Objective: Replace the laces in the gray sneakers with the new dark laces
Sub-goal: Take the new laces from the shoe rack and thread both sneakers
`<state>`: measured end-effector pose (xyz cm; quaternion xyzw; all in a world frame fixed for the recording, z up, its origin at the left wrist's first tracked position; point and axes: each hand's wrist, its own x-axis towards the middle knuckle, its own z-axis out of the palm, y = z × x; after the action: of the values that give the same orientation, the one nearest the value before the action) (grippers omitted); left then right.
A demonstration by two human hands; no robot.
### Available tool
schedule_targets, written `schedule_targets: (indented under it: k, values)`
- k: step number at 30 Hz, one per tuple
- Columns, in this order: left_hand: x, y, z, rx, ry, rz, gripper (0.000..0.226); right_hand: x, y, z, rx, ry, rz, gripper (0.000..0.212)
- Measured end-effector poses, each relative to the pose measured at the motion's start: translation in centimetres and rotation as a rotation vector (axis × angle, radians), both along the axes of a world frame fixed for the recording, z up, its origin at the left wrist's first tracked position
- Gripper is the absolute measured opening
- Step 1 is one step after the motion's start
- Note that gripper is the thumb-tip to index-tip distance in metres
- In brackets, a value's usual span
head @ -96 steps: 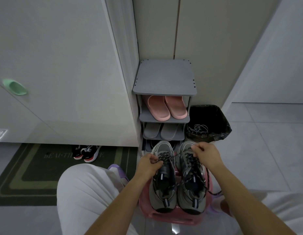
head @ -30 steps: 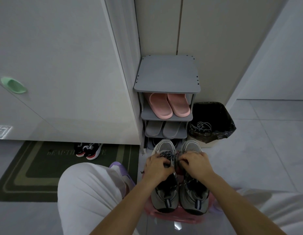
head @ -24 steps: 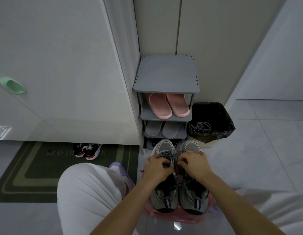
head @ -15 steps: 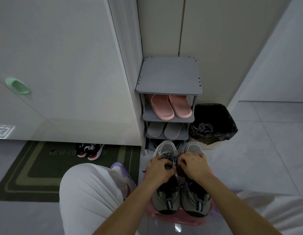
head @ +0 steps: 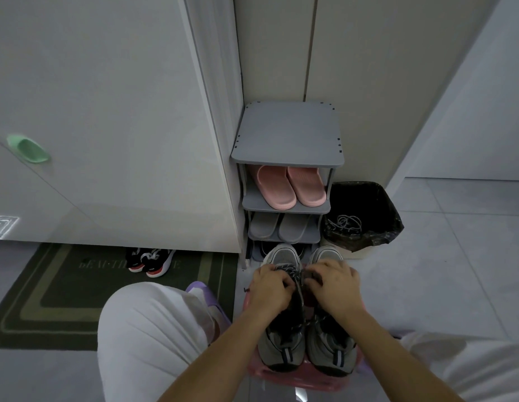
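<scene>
Two gray sneakers stand side by side on a pink stool (head: 293, 378), toes away from me: the left sneaker (head: 281, 346) and the right sneaker (head: 331, 352). Both carry dark laces (head: 290, 271) with light flecks. My left hand (head: 270, 288) and my right hand (head: 333, 285) meet over the left sneaker's upper eyelets, fingers curled and pinching the dark lace between them. The lace ends are hidden under my fingers.
A gray shoe rack (head: 287, 140) with pink slippers (head: 290, 185) and gray slippers stands just beyond the sneakers. A black-lined bin (head: 365, 227) to its right holds light old laces (head: 347, 223). A green mat (head: 64, 285) with black-red shoes lies left.
About three seconds ago my hands were apart, pulling the lace ends outward. They have since come together over the left sneaker and stay there, working the lace with small finger movements.
</scene>
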<state>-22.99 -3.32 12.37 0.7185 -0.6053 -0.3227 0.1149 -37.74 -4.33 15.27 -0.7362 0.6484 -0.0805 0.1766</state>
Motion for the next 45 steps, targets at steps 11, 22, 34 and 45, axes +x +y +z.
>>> schedule_targets:
  k: [11,22,34,45]
  values:
    - [0.3,0.1,0.6,-0.035,0.057,0.061,0.010,2.4,3.4,-0.5,0.071,0.106,-0.093,0.029]
    - [5.4,1.1,0.8,-0.164,0.242,0.410,0.022,2.0,4.1,-0.6,0.046,-0.070,-0.183,0.021]
    - [5.2,1.9,-0.2,-0.164,0.096,0.353,0.014,1.9,3.9,-1.4,0.215,-0.420,-0.250,0.025]
    - [0.3,0.8,0.7,-0.082,0.066,0.033,0.009,1.9,4.2,-1.7,0.197,-0.455,-0.245,0.020]
